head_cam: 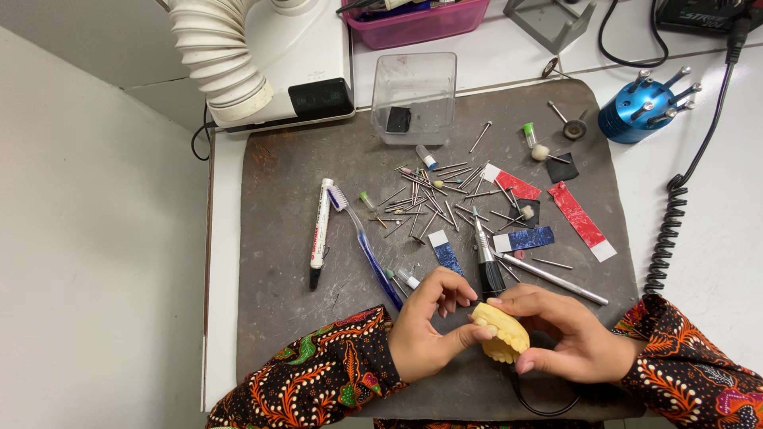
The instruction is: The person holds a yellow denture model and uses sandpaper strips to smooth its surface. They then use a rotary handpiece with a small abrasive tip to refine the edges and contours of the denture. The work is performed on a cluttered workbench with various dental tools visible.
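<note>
**Yellow dental cast held in both hands, handpiece lying idle**

Yellow wax-coloured tooth model sitting between both hands, low over the front edge of the grey mat. Left hand curling loosely around the model's left end, thumb pressing its side, fingers bent above it. Right hand cradling the other end, fingers wrapping under and over, closed on the cast without squeezing hard.

Judging progress: looking more like inspecting or turning than cutting. Handpiece resting on the mat just beyond the fingers, untouched, its dark cord running under the wrists. Toothbrush and marker pen lying to the left, also set aside. Burs and pins scattering across the middle of the mat, with red and blue paper strips among them, suggesting work well under way rather than just starting. Blue bur stand standing at the far right on the white worktop, clear plastic tub at the mat's far edge, ribbed extraction hose hanging at upper left. Surface finish of the teeth staying too small to judge, so remaining shaping not telling from here.
</note>
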